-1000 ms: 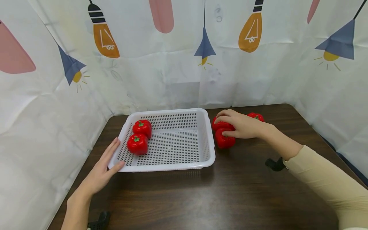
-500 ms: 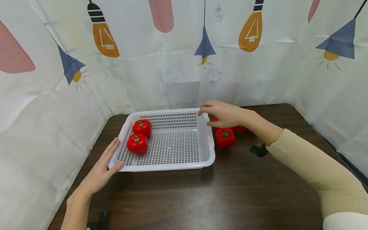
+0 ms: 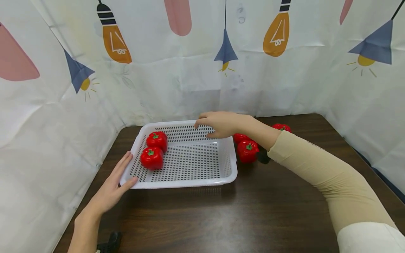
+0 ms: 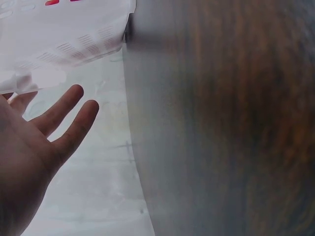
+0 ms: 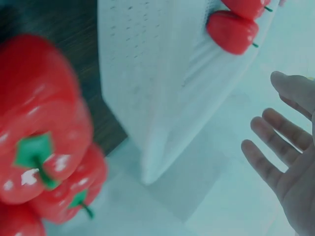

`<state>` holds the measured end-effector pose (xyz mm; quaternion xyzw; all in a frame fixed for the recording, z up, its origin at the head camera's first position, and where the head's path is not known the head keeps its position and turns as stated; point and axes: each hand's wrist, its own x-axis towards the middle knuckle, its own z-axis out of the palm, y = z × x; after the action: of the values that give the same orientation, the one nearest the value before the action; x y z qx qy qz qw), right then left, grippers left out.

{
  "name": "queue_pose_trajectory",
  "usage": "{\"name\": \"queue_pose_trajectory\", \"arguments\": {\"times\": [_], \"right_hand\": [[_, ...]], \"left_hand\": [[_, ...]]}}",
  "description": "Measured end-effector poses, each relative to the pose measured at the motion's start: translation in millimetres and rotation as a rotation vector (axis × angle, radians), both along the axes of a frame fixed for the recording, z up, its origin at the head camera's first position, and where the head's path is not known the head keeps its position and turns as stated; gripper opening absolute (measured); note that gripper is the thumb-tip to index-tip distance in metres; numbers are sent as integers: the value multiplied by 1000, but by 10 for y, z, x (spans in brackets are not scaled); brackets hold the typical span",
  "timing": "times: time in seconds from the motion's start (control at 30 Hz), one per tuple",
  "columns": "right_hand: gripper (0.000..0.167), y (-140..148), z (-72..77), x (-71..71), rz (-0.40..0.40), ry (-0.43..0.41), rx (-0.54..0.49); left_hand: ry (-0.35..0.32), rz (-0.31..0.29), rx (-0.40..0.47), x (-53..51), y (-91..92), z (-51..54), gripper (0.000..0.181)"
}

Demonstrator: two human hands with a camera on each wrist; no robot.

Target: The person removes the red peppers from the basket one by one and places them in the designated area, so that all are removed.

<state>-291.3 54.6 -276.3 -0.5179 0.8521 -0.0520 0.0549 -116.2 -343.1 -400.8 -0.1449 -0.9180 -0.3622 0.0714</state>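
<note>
A white perforated basket holds two red bell peppers, a front one and a back one, touching at its left side. My left hand rests on the basket's left rim, fingers straight and thumb at the front corner. Above the basket's back right part is my right hand, with bent, spread fingers. The right wrist view shows that hand with nothing in it.
Outside the basket's right side, red peppers sit on the dark wooden table; another pepper lies farther right. Several crowd the left of the right wrist view. A printed white curtain hangs behind the table.
My right hand has moved left from the peppers outside, across the basket's right rim, to above its inside. My left hand and the two peppers in the basket have stayed put.
</note>
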Motion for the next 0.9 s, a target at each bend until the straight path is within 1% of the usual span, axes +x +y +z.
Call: {"name": "queue_pose_trajectory", "arguments": {"times": [0.27,0.5,0.6,0.73,0.9], "right_hand": [[46,-356,1,14,66,-25,30],[53,-621,-51,51,64,-83,83],[56,-748,-85,65,90,-109,89],[55,-925,-110,96,149,-101,76],[60,-1148,-134,131,187,-81,80]], "left_hand": [[-7,8,-9,1,3,10,85],[-5,-8,7,-4,20,-5,84],[-7,-4,5,-6,21,-9,84],[-6,-1,3,-2,12,-6,84],[4,-5,-5,6,-9,-4,82]]}}
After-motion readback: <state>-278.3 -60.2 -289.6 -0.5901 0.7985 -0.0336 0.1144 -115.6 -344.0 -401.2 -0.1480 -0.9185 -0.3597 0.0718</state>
